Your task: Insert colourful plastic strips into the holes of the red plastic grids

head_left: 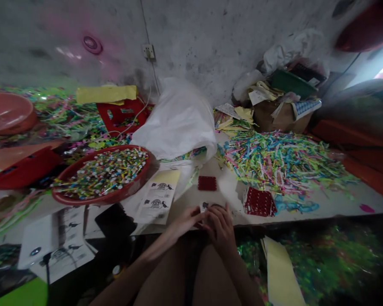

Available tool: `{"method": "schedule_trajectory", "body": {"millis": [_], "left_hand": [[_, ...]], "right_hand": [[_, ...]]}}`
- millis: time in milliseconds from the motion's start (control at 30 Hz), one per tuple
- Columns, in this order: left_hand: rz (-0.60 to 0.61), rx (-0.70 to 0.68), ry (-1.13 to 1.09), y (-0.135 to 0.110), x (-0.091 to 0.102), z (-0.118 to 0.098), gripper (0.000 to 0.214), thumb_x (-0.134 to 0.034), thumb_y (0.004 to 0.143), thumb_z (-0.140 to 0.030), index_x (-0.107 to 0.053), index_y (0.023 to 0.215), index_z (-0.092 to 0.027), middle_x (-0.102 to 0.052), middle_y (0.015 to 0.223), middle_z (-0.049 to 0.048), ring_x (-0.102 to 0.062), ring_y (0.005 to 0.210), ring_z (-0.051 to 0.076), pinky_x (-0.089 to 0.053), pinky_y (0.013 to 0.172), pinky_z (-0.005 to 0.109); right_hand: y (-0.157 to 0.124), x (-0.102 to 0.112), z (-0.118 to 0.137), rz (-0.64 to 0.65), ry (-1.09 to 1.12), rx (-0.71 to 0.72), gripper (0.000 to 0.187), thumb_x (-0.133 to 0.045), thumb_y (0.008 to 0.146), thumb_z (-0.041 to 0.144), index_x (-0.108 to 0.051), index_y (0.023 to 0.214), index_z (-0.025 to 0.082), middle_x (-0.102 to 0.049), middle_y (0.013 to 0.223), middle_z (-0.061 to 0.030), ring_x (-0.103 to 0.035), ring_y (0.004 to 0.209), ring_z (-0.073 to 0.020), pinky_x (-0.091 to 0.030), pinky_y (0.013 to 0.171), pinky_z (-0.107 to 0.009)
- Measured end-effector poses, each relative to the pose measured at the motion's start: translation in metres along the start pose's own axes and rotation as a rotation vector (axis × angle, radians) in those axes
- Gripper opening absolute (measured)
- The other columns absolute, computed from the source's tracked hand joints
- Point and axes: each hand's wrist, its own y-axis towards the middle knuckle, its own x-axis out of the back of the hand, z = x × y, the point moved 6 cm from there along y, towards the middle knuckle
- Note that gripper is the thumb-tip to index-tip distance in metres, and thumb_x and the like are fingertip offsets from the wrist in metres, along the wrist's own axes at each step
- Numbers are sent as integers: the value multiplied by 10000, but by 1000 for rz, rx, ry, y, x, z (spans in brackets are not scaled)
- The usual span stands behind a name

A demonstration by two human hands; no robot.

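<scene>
My left hand (185,222) and my right hand (221,227) meet at the front edge of the low table (322,204), fingers curled around a small white printed card (204,207) with a dark round piece on it. Both hands pinch it together. Just beyond them lies a small red perforated square (207,183). A stack of similar red perforated pieces (259,202) sits to the right of my right hand. My knees fill the bottom of the view.
A red basin (104,173) full of small colourful pieces stands at left. Printed cards (158,196) lie beside it. A white plastic bag (178,121) sits behind, and a heap of colourful strips (281,159) spreads right. A cardboard box (282,114) stands by the wall.
</scene>
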Motion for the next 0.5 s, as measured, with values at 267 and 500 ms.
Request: {"method": "schedule_trajectory", "body": {"millis": [267,500], "left_hand": [[-104,-43,133,-5,46,-31,445,-670,654,-485,-677,945,-147,-703,863,37,-591,810,197,-443,716,280],[-20,-114,231,17,54,-25,383,-656,674,-447,-669,909,-144,-704,945,56,-599,882,213,-432,804,307]], "right_hand": [[-11,-16,-60,135,162,-319,620,-525,845,480,-387,1375,191,-452,1386,-127,-378,1301,-288,-259,1087,-543],[-36,-49,-110,-35,712,-972,493,-580,730,560,-629,974,135,-685,824,-86,-633,747,-216,-504,689,-331]]}}
